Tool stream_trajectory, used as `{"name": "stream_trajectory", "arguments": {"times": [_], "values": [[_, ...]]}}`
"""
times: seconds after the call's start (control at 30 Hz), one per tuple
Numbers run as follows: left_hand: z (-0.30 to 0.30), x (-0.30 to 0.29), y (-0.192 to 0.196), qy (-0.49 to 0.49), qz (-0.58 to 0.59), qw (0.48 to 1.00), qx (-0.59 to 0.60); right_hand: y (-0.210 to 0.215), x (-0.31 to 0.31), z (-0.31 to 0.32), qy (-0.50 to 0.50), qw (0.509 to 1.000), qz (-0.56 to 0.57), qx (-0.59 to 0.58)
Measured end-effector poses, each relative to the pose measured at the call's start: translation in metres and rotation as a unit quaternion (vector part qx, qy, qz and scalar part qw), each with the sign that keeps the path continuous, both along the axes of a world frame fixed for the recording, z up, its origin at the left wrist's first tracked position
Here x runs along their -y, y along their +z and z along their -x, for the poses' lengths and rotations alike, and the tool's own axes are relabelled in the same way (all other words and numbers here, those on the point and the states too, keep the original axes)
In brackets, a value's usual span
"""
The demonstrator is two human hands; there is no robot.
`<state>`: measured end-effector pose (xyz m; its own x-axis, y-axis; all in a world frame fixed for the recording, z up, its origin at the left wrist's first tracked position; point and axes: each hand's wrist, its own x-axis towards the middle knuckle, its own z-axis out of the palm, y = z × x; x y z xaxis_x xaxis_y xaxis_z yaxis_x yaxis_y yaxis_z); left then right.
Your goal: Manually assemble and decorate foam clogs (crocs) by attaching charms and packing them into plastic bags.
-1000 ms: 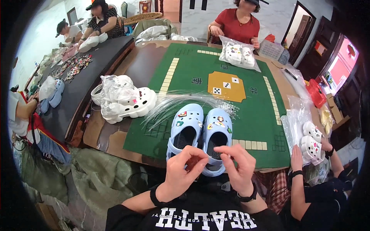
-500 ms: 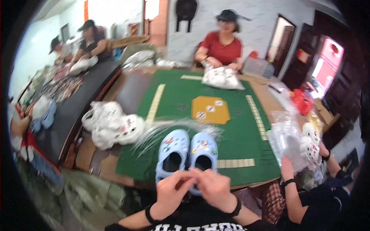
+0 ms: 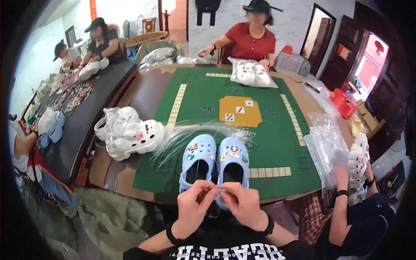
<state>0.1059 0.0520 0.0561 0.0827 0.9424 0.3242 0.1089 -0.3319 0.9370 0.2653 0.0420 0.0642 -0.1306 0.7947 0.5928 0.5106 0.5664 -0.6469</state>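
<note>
Pinching thumb to forefinger, the left hand point(image 3: 193, 203) and the right hand point(image 3: 243, 203) meet at their fingertips over the heel ends of two light-blue clogs point(image 3: 203, 144), though I cannot tell whether anything lies in the pinch. These stand side by side at the near edge of a green mat point(image 3: 195, 89), toes away, with clear plastic strands point(image 3: 184, 135) just beyond them and plastic-wrapped white clogs point(image 3: 133, 145) to the left. Across the table point(image 3: 149, 93), a person in red point(image 3: 251, 45) is behind a bag of white shoes point(image 3: 252, 74).
</note>
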Motion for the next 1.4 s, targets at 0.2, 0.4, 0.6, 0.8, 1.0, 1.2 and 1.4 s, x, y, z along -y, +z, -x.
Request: {"name": "stream_trajectory", "arguments": {"times": [0.2,0.4,0.6,0.8,1.0,1.2,1.4], "values": [[0.003,0.005,0.009,0.001,0.021,1.0,0.014,0.001,0.003,-0.001,-0.019,0.998,0.029,-0.058],[0.002,0.005,0.002,-0.014,-0.006,1.0,-0.004,0.001,0.005,-0.004,-0.004,0.995,0.065,-0.072],[-0.002,0.0,-0.001,-0.01,-0.016,1.0,-0.012,-0.005,-0.003,-0.006,0.016,0.995,0.051,-0.08],[-0.002,-0.002,-0.002,-0.01,-0.038,0.998,-0.042,-0.003,0.0,-0.008,-0.003,0.994,0.077,-0.072],[0.0,0.002,-0.003,0.021,-0.046,0.997,-0.057,0.003,0.0,-0.007,0.018,0.997,0.073,-0.033],[0.0,0.0,0.001,0.011,-0.086,0.991,-0.101,-0.002,0.0,-0.007,0.016,0.993,0.096,-0.065],[-0.004,0.001,0.005,0.006,-0.054,0.996,-0.072,-0.004,-0.001,-0.009,0.013,0.997,0.062,-0.038]]}}
